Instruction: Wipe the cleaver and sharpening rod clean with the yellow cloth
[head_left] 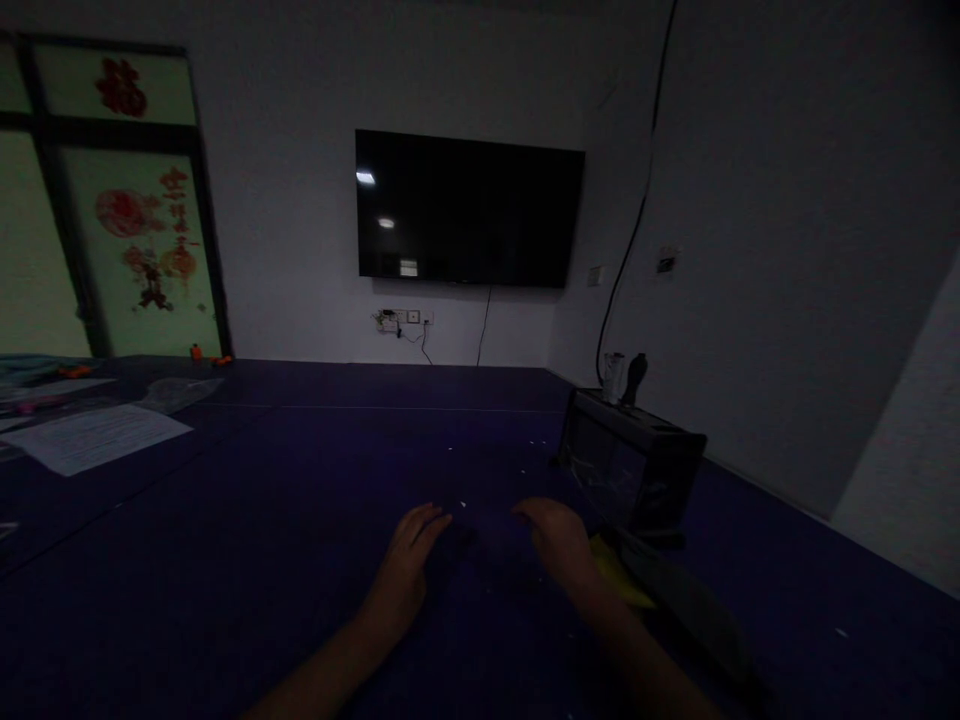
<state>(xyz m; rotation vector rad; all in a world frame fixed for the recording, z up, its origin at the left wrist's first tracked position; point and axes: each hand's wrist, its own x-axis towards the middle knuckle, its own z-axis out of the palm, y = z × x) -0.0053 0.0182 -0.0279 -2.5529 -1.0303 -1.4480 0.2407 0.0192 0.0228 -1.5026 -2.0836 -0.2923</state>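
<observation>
Low over the dark blue table (330,560), my left hand (406,560) is open, with its fingers loosely bent and a little apart. Across a gap from it is my right hand (559,535), its fingers pointing left and curved downward, with nothing seen in them. A small white scrap (463,504) lies on the surface between the hands. Partly behind my right forearm are a yellow piece (619,572) and a long dark grey item (682,600), whose kind the dim light hides.
A black box-shaped case (637,455) with see-through sides stands to the right, carrying a clear container (613,378) and a dark upright object (635,380). Papers (97,437) and clear plastic (180,393) lie at left. A television (469,210) hangs on the far wall.
</observation>
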